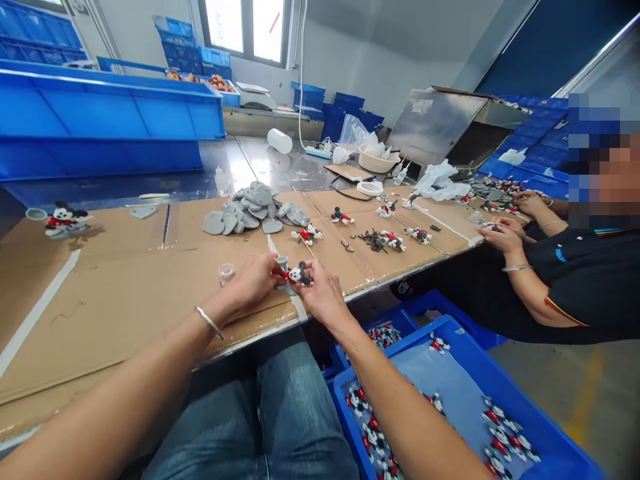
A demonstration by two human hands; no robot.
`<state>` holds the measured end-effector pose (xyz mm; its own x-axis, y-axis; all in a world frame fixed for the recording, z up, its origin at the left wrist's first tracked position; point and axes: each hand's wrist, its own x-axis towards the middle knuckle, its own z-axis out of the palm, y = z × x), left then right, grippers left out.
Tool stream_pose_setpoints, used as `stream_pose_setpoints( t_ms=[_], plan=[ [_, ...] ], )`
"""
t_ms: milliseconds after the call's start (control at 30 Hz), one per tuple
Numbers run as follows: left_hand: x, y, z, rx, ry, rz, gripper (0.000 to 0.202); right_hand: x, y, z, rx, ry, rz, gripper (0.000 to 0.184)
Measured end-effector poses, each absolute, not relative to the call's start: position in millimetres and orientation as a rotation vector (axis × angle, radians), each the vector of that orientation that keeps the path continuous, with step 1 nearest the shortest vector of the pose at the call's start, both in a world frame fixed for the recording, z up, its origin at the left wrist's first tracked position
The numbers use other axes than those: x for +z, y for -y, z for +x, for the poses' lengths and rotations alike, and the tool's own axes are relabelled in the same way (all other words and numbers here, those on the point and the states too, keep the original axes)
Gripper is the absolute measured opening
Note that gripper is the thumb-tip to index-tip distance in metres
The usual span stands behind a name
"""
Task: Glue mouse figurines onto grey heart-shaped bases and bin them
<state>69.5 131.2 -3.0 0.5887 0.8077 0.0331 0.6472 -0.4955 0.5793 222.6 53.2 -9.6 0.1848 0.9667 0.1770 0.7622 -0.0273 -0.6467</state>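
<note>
Between my two hands, just above the table's front edge, is a small Mickey Mouse figurine (297, 274) in red, black and white, with a grey cup-shaped part beside its head. The fingers of my left hand (255, 280) pinch its left side near the cup. My right hand (323, 290) grips the black ear and head side; a thin stick points up from these fingers. A small clear jar (227, 273) stands just beyond my left wrist. Farther back lies a heap of flat grey bases (255, 207). Another figurine (307, 234) lies on the cardboard near that heap.
More figurines and a pile of short black curved pieces (373, 240) lie to the right. A finished-looking figurine (65, 220) stands far left. A blue bin (465, 333) of figurines sits below right. A co-worker (565, 267) works at the right; blue crates (110, 110) stand back left.
</note>
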Motion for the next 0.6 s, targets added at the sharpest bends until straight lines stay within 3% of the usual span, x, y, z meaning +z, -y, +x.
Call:
stream_pose_setpoints(
  t_ms=[133,300,600],
  plan=[
    [-5,-128,68,0.484,-1.125,2.291,0.003,-10,-51,222,0.398,1.643,-1.819,0.030],
    [2,-122,69,0.507,-1.092,2.283,0.019,-11,-48,221,0.349,1.646,-1.812,0.033],
    [-5,-123,69,0.485,-1.100,2.340,0.029,-32,-45,225,0.272,1.616,-1.650,0.058]
  ],
)
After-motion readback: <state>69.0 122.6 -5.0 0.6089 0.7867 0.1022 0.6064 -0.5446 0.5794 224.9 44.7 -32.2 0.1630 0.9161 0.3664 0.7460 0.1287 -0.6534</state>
